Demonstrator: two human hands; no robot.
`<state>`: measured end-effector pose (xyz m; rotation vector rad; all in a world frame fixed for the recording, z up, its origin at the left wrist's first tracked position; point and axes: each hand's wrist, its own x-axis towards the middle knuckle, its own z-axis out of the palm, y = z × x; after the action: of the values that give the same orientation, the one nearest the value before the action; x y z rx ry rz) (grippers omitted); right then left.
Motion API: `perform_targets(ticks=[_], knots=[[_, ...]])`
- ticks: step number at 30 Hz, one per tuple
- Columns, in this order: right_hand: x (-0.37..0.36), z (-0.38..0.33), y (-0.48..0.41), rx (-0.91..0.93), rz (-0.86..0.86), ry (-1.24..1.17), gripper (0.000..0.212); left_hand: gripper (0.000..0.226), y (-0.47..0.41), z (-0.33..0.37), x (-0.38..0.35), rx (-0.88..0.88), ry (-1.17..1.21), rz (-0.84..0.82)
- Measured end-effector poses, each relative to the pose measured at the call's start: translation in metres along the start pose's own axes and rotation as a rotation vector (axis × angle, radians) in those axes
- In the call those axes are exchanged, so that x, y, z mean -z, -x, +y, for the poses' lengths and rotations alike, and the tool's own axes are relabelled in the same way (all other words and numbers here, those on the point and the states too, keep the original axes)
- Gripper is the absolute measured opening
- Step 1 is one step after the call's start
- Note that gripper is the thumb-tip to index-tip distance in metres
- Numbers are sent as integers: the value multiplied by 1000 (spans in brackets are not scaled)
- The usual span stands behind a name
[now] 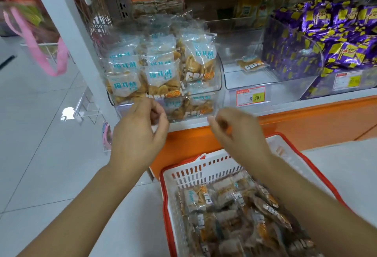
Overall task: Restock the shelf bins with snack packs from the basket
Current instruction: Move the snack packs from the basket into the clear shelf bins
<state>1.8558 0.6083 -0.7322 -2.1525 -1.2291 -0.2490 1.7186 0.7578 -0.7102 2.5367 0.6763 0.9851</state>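
The clear plastic shelf bin (pixel 218 87) is crammed to its rim with transparent packs of golden crisps (pixel 161 73), labels facing out. The left hand (pixel 140 134) sits at its front lip, fingers curled, though whether they pinch a pack cannot be told. The right hand (pixel 238 132) hovers beside it, loosely curled on nothing, above the red-rimmed white plastic basket (pixel 204 165) where more packs (pixel 234 216) lie heaped within reach. The neighbouring clear bin (pixel 244 82) holds one pack (pixel 251 65), so it likely needs filling next.

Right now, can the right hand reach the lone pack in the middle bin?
Probably yes: the right hand hovers just below the open-topped middle bin, and nothing covers the lone pack.
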Motion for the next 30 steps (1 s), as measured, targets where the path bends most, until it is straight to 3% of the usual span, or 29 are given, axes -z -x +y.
perform_targets(ticks=[2,5,7,9,14,16,18,20,24,30], knots=[[-35,14,29,-157,-263,-3,32,11,16,-8,-5,62,-57,-111],[-97,46,66,-443,-705,-53,22,21,49,-28,-25,129,-290,-428],[-128,60,88,-652,-846,-235,12,27,75,-45,-40,202,-431,-660],[-152,66,108,-860,-798,-406,6,33,100,-62,-50,282,-517,-848],[-183,61,124,-1309,-539,-705,56,47,118,-80,-57,302,-383,-1095],[-190,64,123,-1405,-482,-738,48,50,115,-79,-57,260,-319,-1138],[-194,64,120,-1469,-512,-762,31,47,113,-77,-57,215,-277,-1154],[-200,62,119,-1517,-583,-898,32,40,112,-78,-57,209,-251,-1151],[-233,83,131,-1495,-672,-915,67,32,109,-84,-61,207,-257,-1128],[-226,64,126,-1519,-563,-913,28,27,108,-82,-61,115,-306,-1116]])
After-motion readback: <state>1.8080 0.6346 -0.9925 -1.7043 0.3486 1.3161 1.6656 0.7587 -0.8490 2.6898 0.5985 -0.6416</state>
